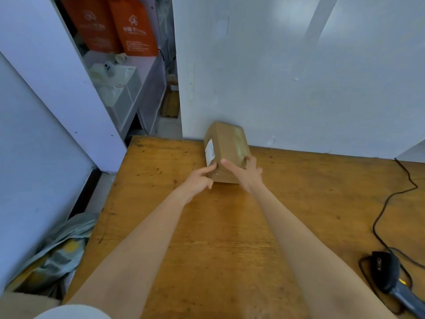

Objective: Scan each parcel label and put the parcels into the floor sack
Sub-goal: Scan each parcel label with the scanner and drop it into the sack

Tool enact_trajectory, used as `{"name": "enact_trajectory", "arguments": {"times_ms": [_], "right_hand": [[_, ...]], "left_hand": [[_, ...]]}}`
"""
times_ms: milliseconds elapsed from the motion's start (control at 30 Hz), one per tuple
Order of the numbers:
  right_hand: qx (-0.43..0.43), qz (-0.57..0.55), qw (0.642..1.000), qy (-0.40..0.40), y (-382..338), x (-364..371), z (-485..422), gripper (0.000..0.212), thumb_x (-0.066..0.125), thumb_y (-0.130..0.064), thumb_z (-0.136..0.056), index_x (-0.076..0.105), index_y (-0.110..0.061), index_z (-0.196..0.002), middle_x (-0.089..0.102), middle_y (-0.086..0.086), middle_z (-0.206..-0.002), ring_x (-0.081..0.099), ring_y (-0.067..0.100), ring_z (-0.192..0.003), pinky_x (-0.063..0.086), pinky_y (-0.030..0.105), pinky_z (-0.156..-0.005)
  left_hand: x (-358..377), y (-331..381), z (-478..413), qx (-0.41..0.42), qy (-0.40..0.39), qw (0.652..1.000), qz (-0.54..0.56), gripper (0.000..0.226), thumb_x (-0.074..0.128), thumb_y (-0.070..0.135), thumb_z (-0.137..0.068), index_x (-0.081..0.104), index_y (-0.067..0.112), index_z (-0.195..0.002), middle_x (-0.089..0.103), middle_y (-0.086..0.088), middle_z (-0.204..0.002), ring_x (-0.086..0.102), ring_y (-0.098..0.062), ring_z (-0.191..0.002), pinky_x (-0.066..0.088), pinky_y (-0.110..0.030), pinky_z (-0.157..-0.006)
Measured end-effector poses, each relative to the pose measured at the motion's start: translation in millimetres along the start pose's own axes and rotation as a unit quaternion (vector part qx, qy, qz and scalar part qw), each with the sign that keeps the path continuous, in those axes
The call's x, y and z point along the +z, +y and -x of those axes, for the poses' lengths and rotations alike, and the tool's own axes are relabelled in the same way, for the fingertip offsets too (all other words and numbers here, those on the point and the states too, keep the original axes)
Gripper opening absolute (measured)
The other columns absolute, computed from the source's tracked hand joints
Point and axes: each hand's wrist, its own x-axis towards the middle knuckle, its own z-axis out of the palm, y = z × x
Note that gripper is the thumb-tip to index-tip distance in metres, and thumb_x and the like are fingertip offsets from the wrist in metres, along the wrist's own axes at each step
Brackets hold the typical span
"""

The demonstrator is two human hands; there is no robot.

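A brown cardboard parcel point(226, 147) stands at the far edge of the wooden table point(207, 238), against the white wall. Its white label point(209, 154) faces left. My right hand point(246, 172) grips the parcel's near right corner, fingers over the top. The fingertips of my left hand point(200, 180) touch the parcel's near left side beside the label. A black barcode scanner point(391, 275) lies on the table at the near right, out of both hands. The grey floor sack point(57, 252) sits open on the floor left of the table, with packages inside.
The scanner's black cable point(388, 203) snakes along the table's right side. White panels point(46, 111) stand to the left. Behind them is a shelf with orange bags point(115, 26) and a clear box point(115, 88).
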Motion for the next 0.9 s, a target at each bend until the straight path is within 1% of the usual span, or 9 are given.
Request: {"name": "enact_trajectory", "arguments": {"times_ms": [100,233,300,367,467,567,700,767,900], "right_hand": [[0.019,-0.035,0.999,0.014,13.4,-16.4,0.8,0.113,0.072,-0.077,-0.050,0.020,-0.035,-0.142,0.023,0.013,-0.146,0.033,0.037,-0.130,0.035,0.056,-0.105],[0.047,-0.113,0.991,0.047,43.9,-47.6,6.1,0.102,0.078,-0.065,-0.055,0.028,-0.029,-0.136,0.032,0.011,-0.138,0.042,0.033,-0.122,0.043,0.049,-0.099],[0.069,-0.221,0.973,0.007,59.1,-67.3,8.0,0.093,0.077,-0.058,-0.063,0.032,-0.020,-0.135,0.047,0.009,-0.129,0.051,0.028,-0.116,0.048,0.047,-0.096],[0.115,-0.335,0.933,-0.059,70.6,-89.3,17.6,0.080,0.074,-0.054,-0.069,0.037,-0.018,-0.131,0.056,0.010,-0.114,0.058,0.025,-0.105,0.056,0.040,-0.080],[0.174,-0.339,0.915,-0.132,92.1,-122.7,33.6,0.078,0.065,-0.070,-0.065,0.042,-0.028,-0.127,0.056,0.018,-0.115,0.061,0.031,-0.100,0.053,0.028,-0.063],[0.189,-0.316,0.905,-0.212,120.6,-154.9,41.2,0.081,0.054,-0.080,-0.062,0.047,-0.031,-0.126,0.058,0.021,-0.119,0.062,0.034,-0.097,0.041,0.027,-0.067],[0.195,-0.320,0.881,-0.289,151.5,-191.3,48.5,0.084,0.046,-0.085,-0.063,0.053,-0.024,-0.120,0.064,0.023,-0.113,0.065,0.038,-0.091,0.036,0.030,-0.065],[0.186,-0.319,0.872,-0.323,164.6,-206.0,51.1,0.086,0.044,-0.086,-0.063,0.056,-0.021,-0.117,0.066,0.024,-0.110,0.066,0.038,-0.090,0.037,0.031,-0.065],[0.179,-0.333,0.854,-0.357,187.8,-228.9,57.0,0.085,0.045,-0.085,-0.063,0.057,-0.022,-0.119,0.066,0.027,-0.110,0.066,0.041,-0.094,0.040,0.033,-0.071]], "left_hand": [[15.1,8.0,10.6,0.007,-0.042,0.998,0.049,0.078,0.049,-0.011,-0.077,0.049,0.039,-0.138,0.033,0.008,-0.153,0.030,-0.014,-0.139,0.020,-0.045,-0.115],[40.2,17.1,23.0,-0.005,-0.015,0.996,0.087,0.067,0.048,-0.013,-0.076,0.054,0.030,-0.127,0.052,0.006,-0.140,0.048,-0.012,-0.124,0.038,-0.036,-0.095],[48.2,19.6,25.7,-0.019,0.021,0.991,0.128,0.053,0.052,-0.008,-0.080,0.049,0.026,-0.120,0.066,0.005,-0.124,0.059,-0.011,-0.113,0.039,-0.045,-0.099],[58.6,24.9,29.2,-0.023,0.042,0.989,0.142,0.043,0.060,0.006,-0.087,0.047,0.023,-0.124,0.070,0.005,-0.113,0.064,-0.010,-0.105,0.038,-0.048,-0.102],[79.1,34.8,39.7,-0.019,0.119,0.985,0.126,0.044,0.060,0.018,-0.091,0.045,0.020,-0.132,0.062,-0.002,-0.126,0.059,-0.015,-0.107,0.043,-0.041,-0.096],[98.9,40.7,57.5,0.009,0.156,0.981,0.115,0.065,0.063,0.045,-0.088,0.037,0.019,-0.142,0.042,-0.004,-0.146,0.045,-0.022,-0.126,0.036,-0.040,-0.099],[126.8,44.2,84.9,0.006,0.084,0.994,0.067,0.109,0.062,0.080,-0.061,0.028,0.026,-0.149,0.029,0.000,-0.156,0.030,-0.024,-0.141,0.026,-0.049,-0.108],[143.8,44.8,95.3,-0.005,0.058,0.996,0.073,0.124,0.066,0.085,-0.047,0.022,0.030,-0.150,0.026,-0.001,-0.157,0.030,-0.025,-0.140,0.026,-0.054,-0.109],[178.4,43.5,108.3,0.000,0.058,0.991,0.122,0.115,0.072,0.076,-0.049,0.024,0.040,-0.146,0.029,-0.003,-0.154,0.042,-0.029,-0.127,0.034,-0.058,-0.107]]}}
